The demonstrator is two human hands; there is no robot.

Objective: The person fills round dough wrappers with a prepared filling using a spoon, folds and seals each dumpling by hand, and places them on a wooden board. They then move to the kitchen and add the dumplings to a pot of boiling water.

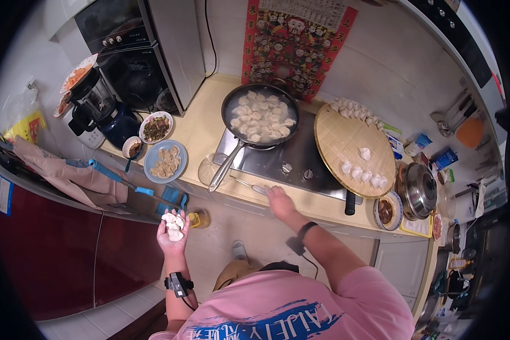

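Several uncooked white dumplings (174, 226) lie in my upturned left hand (173, 233), held away from the counter. My right hand (280, 202) is at the counter's front edge, on the handle of a wire skimmer (210, 169); how firmly the fingers close on it cannot be told. Behind it, a frying pan (237, 159) full of dumplings (261, 114) in cloudy liquid stands on the gas hob (276, 165), its steel handle pointing towards me. To the right, a round woven bamboo tray (344, 140) bears more uncooked dumplings (356, 173) at its near and far edges.
Left on the counter are a blue plate (148, 172) of dumplings, a plate of chopped food (156, 127), a small bowl (132, 147) and a blender (97, 100). Right are a sauce bowl (388, 210) and a lidded steel pot (417, 191). An oil bottle (198, 218) stands on the floor.
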